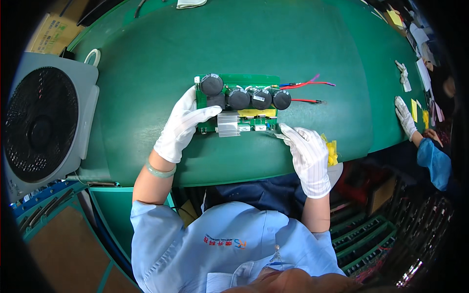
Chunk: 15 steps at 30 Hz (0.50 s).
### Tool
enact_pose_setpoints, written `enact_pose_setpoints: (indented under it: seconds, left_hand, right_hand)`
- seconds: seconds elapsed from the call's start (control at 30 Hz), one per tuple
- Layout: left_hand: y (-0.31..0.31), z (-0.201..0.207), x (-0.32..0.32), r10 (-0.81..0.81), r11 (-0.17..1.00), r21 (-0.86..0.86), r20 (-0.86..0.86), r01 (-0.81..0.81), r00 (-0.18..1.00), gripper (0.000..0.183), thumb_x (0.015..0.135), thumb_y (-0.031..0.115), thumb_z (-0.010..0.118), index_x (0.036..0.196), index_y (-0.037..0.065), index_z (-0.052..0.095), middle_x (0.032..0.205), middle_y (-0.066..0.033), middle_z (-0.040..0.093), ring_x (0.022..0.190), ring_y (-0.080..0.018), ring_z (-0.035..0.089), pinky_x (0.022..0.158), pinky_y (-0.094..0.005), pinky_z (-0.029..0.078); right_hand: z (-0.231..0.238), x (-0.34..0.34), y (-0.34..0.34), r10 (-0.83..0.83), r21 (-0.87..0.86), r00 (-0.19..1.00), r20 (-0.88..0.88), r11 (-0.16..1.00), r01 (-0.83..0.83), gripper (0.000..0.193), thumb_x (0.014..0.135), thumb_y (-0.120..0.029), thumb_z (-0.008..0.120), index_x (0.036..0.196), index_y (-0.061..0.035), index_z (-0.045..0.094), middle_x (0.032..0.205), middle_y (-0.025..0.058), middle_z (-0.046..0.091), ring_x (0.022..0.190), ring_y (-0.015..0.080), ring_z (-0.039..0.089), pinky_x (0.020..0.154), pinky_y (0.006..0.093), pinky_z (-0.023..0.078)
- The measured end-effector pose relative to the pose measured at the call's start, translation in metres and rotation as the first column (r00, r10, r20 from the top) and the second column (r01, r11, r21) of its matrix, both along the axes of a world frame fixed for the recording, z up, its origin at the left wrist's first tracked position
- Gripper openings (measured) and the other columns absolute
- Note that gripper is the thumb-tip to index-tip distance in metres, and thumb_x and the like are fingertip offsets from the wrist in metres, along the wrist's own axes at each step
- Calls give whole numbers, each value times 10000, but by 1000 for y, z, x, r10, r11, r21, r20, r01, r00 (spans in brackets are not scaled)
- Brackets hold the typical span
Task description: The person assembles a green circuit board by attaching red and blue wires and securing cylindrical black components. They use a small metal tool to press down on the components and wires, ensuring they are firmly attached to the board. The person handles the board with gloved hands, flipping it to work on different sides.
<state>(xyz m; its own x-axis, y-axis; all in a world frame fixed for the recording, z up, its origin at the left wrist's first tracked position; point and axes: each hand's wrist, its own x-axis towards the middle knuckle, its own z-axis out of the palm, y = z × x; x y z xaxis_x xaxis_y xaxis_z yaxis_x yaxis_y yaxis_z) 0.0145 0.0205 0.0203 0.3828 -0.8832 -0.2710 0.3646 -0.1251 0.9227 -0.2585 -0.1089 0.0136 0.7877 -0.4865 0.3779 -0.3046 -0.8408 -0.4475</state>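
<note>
A green circuit board (254, 78) with several large black round capacitors (238, 99), a finned silver heat sink (227, 124) and yellow-wrapped parts lies in front of me. My white-gloved left hand (183, 122) grips its left end, the thumb over the top near the heat sink and the fingers partly hidden behind the edge. At the board's lower right corner is my gloved right hand (307, 154), its fingers pinched on thin metal tweezers (277, 135) that point at the board. Red and blue wires (308, 85) trail from the board's right side.
A grey fan (41, 117) with a black round grille stands at the left, beside a cardboard box (53, 34). Yellow material (332, 152) lies by my right wrist. At the far right a co-worker's gloved hand (404, 116) rests on the green table mat (234, 44).
</note>
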Motion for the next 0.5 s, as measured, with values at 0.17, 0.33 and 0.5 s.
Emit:
enact_pose_setpoints:
  seconds: [0.17, 0.33, 0.5]
  left_hand:
    - [-1, 5, -3, 21, 1000, -4, -6, -21, 1000, 594, 861, 61, 722, 1387, -22, 458, 1287, -83, 574, 1197, -170, 543, 1072, -330, 400]
    - [0, -6, -3, 24, 999, 18, 113, -27, 993, 798, 788, 129, 834, 1432, -22, 388, 1289, -113, 558, 1180, -200, 558, 1014, -352, 469]
    - [-4, -1, -6, -2, 993, 113, 168, -17, 986, 1021, 694, 127, 910, 1478, -31, 275, 1281, -142, 559, 1139, -216, 597, 982, -354, 511]
  right_hand:
    - [-4, -5, -6, 55, -38, 998, -31, 998, -56, 544, 722, 11, 656, 1257, -85, 665, 979, 120, 653, 826, 287, 633, 735, 393, 513]
    - [6, 0, -7, 60, -66, 995, -81, 996, -65, 547, 714, -11, 657, 1257, -77, 657, 1003, 110, 652, 845, 279, 637, 717, 391, 507]
    - [3, 13, -10, 43, -113, 998, -53, 992, -48, 522, 719, -37, 664, 1239, -78, 653, 1025, 95, 652, 859, 267, 637, 706, 383, 497]
